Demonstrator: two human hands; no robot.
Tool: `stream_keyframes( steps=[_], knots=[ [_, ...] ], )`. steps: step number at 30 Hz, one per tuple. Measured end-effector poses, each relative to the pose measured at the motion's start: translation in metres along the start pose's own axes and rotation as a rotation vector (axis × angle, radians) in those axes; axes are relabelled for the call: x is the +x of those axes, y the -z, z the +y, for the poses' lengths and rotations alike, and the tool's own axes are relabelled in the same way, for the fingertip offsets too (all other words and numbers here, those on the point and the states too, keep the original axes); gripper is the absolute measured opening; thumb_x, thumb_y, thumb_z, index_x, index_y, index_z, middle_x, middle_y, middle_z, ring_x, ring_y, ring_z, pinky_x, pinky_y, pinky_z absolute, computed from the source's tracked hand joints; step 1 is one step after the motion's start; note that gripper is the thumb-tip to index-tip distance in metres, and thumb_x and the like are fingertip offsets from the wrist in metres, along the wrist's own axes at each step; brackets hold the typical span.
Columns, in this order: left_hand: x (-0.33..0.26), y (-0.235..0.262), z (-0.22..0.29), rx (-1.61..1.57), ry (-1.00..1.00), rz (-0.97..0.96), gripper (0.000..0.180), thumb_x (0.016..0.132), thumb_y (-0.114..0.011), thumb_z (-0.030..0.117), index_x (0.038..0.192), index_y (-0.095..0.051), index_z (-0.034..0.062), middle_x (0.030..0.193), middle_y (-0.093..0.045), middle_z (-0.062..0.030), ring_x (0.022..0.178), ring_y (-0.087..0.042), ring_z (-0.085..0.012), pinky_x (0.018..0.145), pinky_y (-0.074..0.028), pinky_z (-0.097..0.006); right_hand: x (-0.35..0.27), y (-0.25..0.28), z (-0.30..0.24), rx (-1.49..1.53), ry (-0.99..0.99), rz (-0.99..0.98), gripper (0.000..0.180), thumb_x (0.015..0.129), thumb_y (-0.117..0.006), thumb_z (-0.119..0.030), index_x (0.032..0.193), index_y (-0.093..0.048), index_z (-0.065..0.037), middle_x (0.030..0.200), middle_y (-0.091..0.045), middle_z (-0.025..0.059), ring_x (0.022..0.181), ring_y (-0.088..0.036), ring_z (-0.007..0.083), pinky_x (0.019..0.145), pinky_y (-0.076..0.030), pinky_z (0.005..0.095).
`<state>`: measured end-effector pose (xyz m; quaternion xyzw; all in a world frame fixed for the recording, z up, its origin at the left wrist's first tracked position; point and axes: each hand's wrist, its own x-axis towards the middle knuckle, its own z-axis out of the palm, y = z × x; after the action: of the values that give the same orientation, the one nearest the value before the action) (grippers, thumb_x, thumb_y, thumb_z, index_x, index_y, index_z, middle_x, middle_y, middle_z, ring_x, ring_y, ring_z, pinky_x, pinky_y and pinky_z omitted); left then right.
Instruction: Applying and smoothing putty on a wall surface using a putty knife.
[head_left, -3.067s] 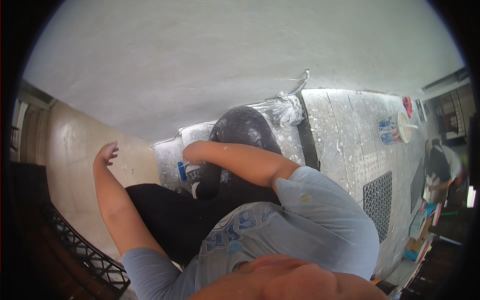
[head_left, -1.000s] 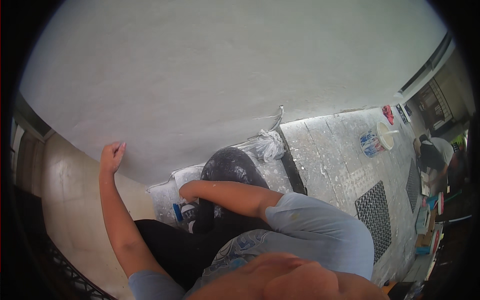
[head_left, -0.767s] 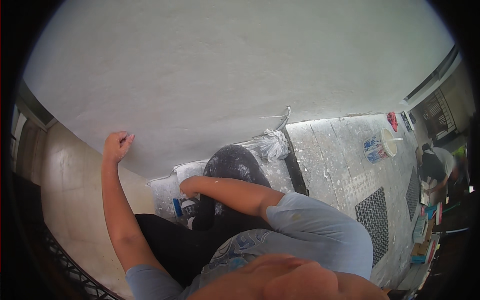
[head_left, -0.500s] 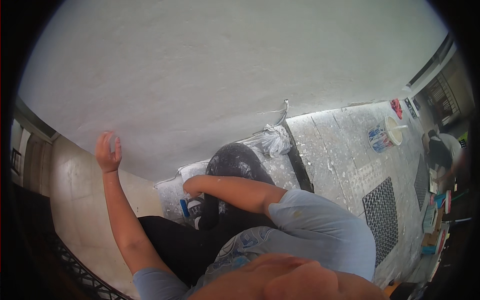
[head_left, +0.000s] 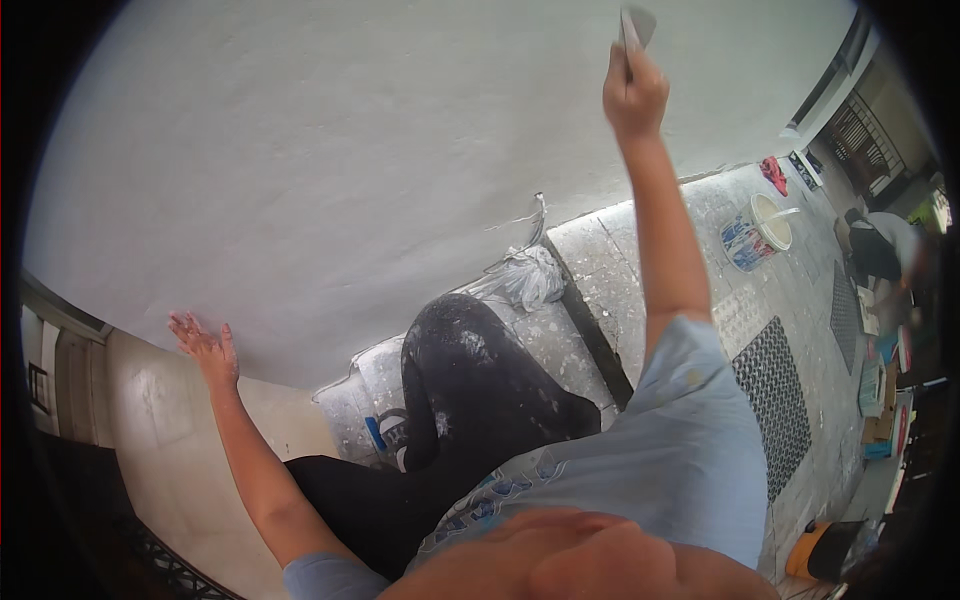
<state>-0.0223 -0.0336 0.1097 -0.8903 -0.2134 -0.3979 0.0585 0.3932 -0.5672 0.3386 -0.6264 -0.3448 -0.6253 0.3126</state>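
A large pale, smooth-plastered wall (head_left: 330,150) rises in front of me. High up against it, my right hand (head_left: 638,100) is closed around a putty knife (head_left: 637,28), its grey blade pointing upward and slightly blurred. Whether the blade touches the wall I cannot tell. Lower on the left, my left hand (head_left: 207,350) has its fingers spread at the wall surface, with white dust on them. My dark trouser leg (head_left: 470,350), marked with white smears, is bent close to the wall. Beside my shoe lies a small blue object (head_left: 375,433).
A crumpled clear plastic bag (head_left: 530,278) lies at the wall's foot. On the splattered floor to the right stand a paint-smeared bucket (head_left: 757,235) and a dark mat (head_left: 772,400). A red cloth (head_left: 773,176) lies farther off. Another person (head_left: 890,245) crouches at far right.
My right hand has swung from low beside my leg up to the right along the wall, and the putty knife now shows in it. My left hand has shifted down-left, fingers spreading.
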Motion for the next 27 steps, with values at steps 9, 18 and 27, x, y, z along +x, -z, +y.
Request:
stream_keyframes(
  steps=[9, 18, 27],
  knots=[
    [0.001, -0.007, 0.005, 0.021, 0.086, 0.029, 0.077, 0.093, -0.052, 0.039, 0.151, -0.012, 0.0102, 0.159, 0.005, -0.0108, 0.145, 0.009, -0.0320, 0.111, 0.000, -0.061, 0.047, -0.009, 0.007, -0.102, -0.217, -0.184, 0.031, 0.082, -0.048, -0.004, 0.107, -0.065, -0.001, 0.087, -0.063, 0.0265, 0.079, -0.063, 0.0418, 0.069, -0.050, 0.0472],
    [-0.011, 0.011, -0.002, -0.065, 0.008, -0.046, 0.076, 0.093, -0.054, 0.032, 0.150, -0.011, 0.0060, 0.159, 0.001, -0.0114, 0.145, 0.003, -0.0341, 0.115, -0.008, -0.052, 0.053, -0.003, 0.022, -0.184, -0.175, -0.193, 0.033, 0.086, -0.051, -0.009, 0.116, -0.063, -0.010, 0.079, -0.061, 0.0235, 0.070, -0.060, 0.0410, 0.061, -0.047, 0.0461],
    [-0.017, 0.019, -0.006, -0.105, 0.010, -0.111, 0.079, 0.093, -0.054, 0.027, 0.151, -0.005, 0.0098, 0.159, 0.000, -0.0102, 0.146, 0.000, -0.0331, 0.115, -0.010, -0.049, 0.071, -0.017, 0.049, -0.118, -0.233, -0.103, 0.028, 0.086, -0.051, -0.012, 0.108, -0.065, -0.003, 0.085, -0.063, 0.0255, 0.078, -0.063, 0.0412, 0.066, -0.049, 0.0475]
  ],
)
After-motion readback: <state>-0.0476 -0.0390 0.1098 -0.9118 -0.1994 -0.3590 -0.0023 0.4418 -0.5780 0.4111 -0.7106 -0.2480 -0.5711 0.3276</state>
